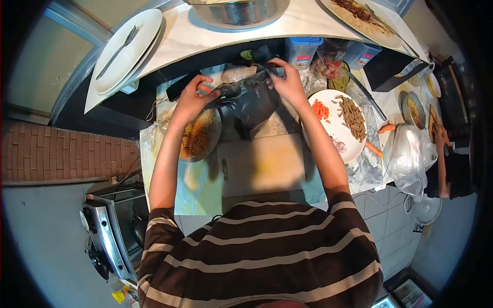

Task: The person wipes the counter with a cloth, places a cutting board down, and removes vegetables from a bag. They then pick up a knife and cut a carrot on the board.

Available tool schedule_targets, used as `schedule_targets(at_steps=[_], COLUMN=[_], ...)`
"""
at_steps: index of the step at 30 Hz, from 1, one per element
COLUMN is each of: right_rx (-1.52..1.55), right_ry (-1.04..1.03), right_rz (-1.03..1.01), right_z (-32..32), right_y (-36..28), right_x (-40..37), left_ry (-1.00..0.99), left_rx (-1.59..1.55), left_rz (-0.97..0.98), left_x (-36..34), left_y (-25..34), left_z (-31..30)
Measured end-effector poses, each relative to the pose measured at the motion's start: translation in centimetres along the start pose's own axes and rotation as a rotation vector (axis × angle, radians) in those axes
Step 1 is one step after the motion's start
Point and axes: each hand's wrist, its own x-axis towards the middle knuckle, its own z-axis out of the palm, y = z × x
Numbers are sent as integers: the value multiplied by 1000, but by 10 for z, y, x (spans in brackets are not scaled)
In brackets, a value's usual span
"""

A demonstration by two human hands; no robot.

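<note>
A dark, thin plastic bag (252, 102) is stretched between my two hands above the back of the table. My left hand (194, 98) pinches its left edge, and my right hand (287, 83) grips the upper right edge. What lies inside the bag, if anything, I cannot make out. Below it, nearer to me, is a pale cutting board (241, 172) with a yellowish stain. A plate of orange-brown food (197, 138) sits beneath my left forearm. By my right forearm, a white plate (336, 100) carries diced carrot (320, 110), brownish strips (352, 119) and a small pinkish heap.
Above the table runs a raised shelf with stacked plates and a fork (117, 59), a metal pot (233, 13) and a food platter (359, 20). On the right are a knife (371, 97), carrots (374, 149) and a white plastic bag (408, 156). Another person's arm (441, 164) reaches in there.
</note>
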Motion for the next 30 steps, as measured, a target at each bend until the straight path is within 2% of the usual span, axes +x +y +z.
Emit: schedule_targets(at_steps=[2,3,4,5,6,7,8,10,11,13,15,16,17,18,20,22,24,26,27,28,30], right_rx=[-12,-83,-154,-218,-223,-206,-186,-257,-331,-443,-394,-342,-460,-453,-572,-524,-83,-45,-3,38,294], right_ry=[7,65,119,243,244,262,280,345,293,215,194,164,219,219,347,312,196,157,120,84,20], right_rz=[-66,-140,-214,-374,-376,-284,-191,-237,-200,-151,-132,-112,-40,-39,31,10,190,165,130,98,142], right_z=[-6,-8,-11,-15,-23,-36,-48,-67,-76,-92,-110,-109,-111,-109,-107,-115,-120,-124,-126,-124,-111], right_y=[-2,-5,-8,-12,-20,-27,-30,-28,-23,3,46,44,40,22,-3,1,-15,-25,-26,-28,-27], right_x=[9,13,15,17,19,23,25,26,25,22,12,5,-5,-13,-21,0,19,29,30,29,4], left_ry=[-224,-295,-297,-208,-118,-92,10,44,34,-203,-269,-299,-233,-232,-346,-324,-294,-214,-46,-276,-100], left_rx=[25,129,125,7,-112,-268,-445,-795,-794,-1041,-1183,-1238,-1165,-1159,-1199,-1184,-1175,-1211,-931,-1183,-635], left_rz=[-147,-118,-114,-32,51,62,38,-101,-98,-87,-55,-60,-110,-113,-53,-62,-65,-91,-56,-65,-227], left_x=[8,11,15,21,28,38,41,53,63,81,84,79,72,69,68,77,94,118,105,106,74], left_y=[-12,-6,0,5,8,22,36,47,39,1,-19,-16,-14,-15,-16,3,6,-8,10,11,25], left_z=[0,0,3,7,10,10,19,24,27,39,60,67,72,72,73,65,61,56,58,53,59])
